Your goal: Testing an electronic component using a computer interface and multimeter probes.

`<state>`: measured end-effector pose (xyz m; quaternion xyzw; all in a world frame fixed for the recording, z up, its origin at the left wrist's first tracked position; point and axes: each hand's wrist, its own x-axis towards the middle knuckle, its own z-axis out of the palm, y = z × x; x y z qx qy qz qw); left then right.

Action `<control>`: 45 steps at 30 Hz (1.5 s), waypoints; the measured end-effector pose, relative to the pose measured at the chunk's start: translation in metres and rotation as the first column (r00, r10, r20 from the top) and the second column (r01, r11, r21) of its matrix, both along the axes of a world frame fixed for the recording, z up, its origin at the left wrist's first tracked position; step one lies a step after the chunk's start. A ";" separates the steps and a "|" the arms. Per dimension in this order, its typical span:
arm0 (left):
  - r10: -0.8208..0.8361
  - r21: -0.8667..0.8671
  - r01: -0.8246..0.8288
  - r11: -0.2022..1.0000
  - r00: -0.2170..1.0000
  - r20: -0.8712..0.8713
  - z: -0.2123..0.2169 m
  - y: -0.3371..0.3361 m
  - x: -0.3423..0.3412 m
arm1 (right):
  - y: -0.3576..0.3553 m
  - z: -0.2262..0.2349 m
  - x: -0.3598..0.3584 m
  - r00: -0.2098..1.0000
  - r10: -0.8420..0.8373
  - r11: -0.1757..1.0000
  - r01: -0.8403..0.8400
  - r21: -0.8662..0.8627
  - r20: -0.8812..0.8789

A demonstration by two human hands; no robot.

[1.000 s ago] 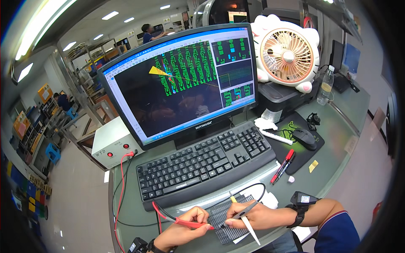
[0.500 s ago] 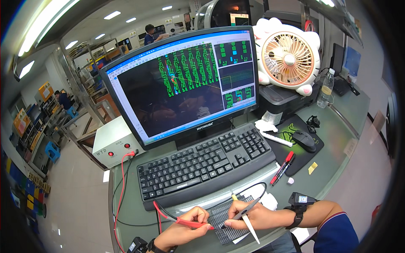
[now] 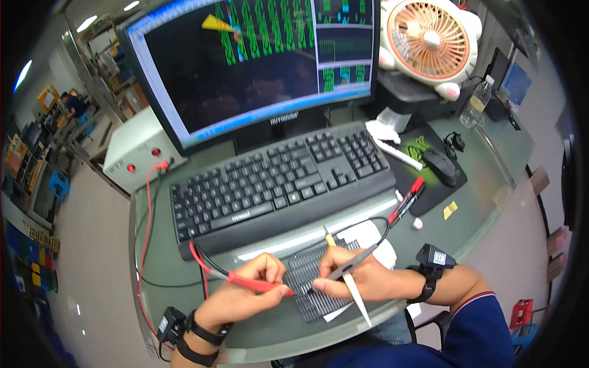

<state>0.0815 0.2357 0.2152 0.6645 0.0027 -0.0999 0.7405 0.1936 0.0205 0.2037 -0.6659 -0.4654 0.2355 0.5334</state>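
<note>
My left hand point(image 3: 236, 297) is closed around a red test probe point(image 3: 250, 281), whose tip end lies at the left edge of a grey circuit-board panel point(image 3: 304, 264) with fine rows. Over the panel's right part, my right hand point(image 3: 368, 279) pinches a black test probe point(image 3: 358, 262), its tip pointing down at the rows. A white tapered stick point(image 3: 358, 299) with a yellow end also passes through the right hand. Whether either tip touches the panel I cannot tell. Red and black leads trail from the probes.
Beyond my hands lies a black keyboard point(image 3: 282, 184), with a monitor point(image 3: 208, 126) showing green board layouts. A white box point(image 3: 132, 153) takes the red lead at left. At right are markers point(image 3: 405, 202), a mouse point(image 3: 440, 168), a fan point(image 3: 431, 40) and a bottle point(image 3: 475, 104).
The view has tilted down and turned, so the desk sits higher. My left hand with the red probe has drawn slightly left of the panel; my right hand still grips the black probe over it.
</note>
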 end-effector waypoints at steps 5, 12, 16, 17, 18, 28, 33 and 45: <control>0.009 -0.041 -0.009 0.999 1.000 -0.011 -0.007 0.004 -0.001 | 0.003 0.003 -0.002 0.998 0.018 1.000 -0.018 0.007 -0.062; 0.016 -0.092 -0.020 0.996 0.999 -0.043 -0.010 0.004 -0.003 | -0.001 -0.002 -0.003 0.999 0.018 1.000 -0.017 0.018 -0.031; 0.029 -0.111 -0.035 0.993 0.998 -0.061 -0.009 0.003 -0.002 | -0.001 -0.002 -0.002 0.999 0.014 1.000 -0.014 0.019 0.029; 0.029 -0.112 -0.037 0.993 0.997 -0.065 -0.008 0.003 -0.002 | -0.001 -0.002 -0.002 1.000 0.015 1.000 -0.015 0.018 0.025; 0.028 -0.109 -0.035 0.993 0.997 -0.065 -0.008 0.003 -0.002 | -0.001 -0.002 -0.001 0.999 0.014 1.000 -0.014 0.010 0.029; 0.004 -0.046 -0.007 0.999 0.999 -0.051 -0.006 0.004 0.000 | 0.000 0.001 -0.002 0.999 0.020 1.000 -0.019 0.009 -0.046; 0.000 -0.081 -0.003 0.997 0.999 -0.042 -0.011 0.005 -0.002 | 0.001 0.000 -0.003 0.999 0.025 1.000 -0.025 0.010 -0.045; 0.006 -0.095 -0.011 0.995 0.999 -0.054 -0.010 0.005 -0.001 | 0.000 -0.002 0.000 0.999 0.025 1.000 -0.024 -0.018 0.029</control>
